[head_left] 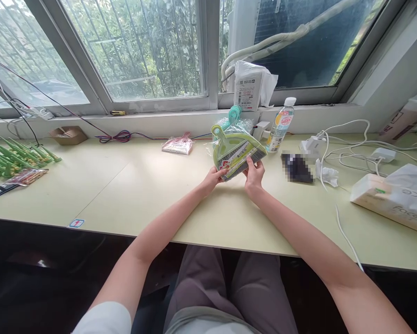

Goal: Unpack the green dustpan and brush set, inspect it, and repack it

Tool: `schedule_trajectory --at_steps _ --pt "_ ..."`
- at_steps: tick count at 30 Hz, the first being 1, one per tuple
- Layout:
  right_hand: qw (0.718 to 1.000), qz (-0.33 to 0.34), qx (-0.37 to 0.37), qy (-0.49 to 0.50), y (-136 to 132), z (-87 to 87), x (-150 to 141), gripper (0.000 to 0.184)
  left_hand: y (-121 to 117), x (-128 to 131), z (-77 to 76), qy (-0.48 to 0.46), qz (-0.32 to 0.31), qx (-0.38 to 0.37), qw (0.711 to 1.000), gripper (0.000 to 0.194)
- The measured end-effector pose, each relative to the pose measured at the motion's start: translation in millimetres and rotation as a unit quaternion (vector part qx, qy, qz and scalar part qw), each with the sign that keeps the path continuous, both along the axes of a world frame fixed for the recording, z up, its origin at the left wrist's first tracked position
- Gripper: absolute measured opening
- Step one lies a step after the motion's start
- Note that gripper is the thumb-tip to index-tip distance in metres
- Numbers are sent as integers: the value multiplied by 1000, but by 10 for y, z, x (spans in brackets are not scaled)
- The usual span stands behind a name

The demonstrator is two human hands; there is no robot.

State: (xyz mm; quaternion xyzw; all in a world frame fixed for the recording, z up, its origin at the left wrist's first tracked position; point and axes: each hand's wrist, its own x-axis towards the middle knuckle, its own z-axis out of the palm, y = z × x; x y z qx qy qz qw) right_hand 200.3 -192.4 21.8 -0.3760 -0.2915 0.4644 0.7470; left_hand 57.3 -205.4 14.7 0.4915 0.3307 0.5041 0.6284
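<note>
Between both hands, tilted above the desk, is a green dustpan and brush set [238, 150] with grey bristles and a printed label across it. My left hand [213, 179] grips its lower left corner, thumb on the front. On the lower right edge, my right hand [254, 174] holds it with the thumb pressed on the label. Just behind it lie teal-handled items in clear plastic wrap [234, 118], partly hidden by the set. A small pink wrapped dustpan set [178, 144] rests farther left on the desk.
Right of the hands stand a drink bottle [281, 124], a blurred dark object [297, 168], white chargers with cables [313, 146] and a tissue pack [393, 197]. At left are green plastic items [16, 157] and a small cardboard box [68, 135]. The desk's front edge [229, 248] runs above my lap.
</note>
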Motion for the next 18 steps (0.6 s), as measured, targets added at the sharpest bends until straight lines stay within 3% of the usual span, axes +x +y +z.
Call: schedule_trajectory --at_steps 11,15,18 --pt "998 -43 1 -37 5 -18 -16 28 -13 3 12 -10 -12 12 1000 46" --pt "999 -26 2 -34 23 -32 -5 29 -2 -1 13 1 -6 17 1000 48" --pt "999 26 13 -44 16 -29 -4 31 18 -22 24 17 6 25 1000 48"
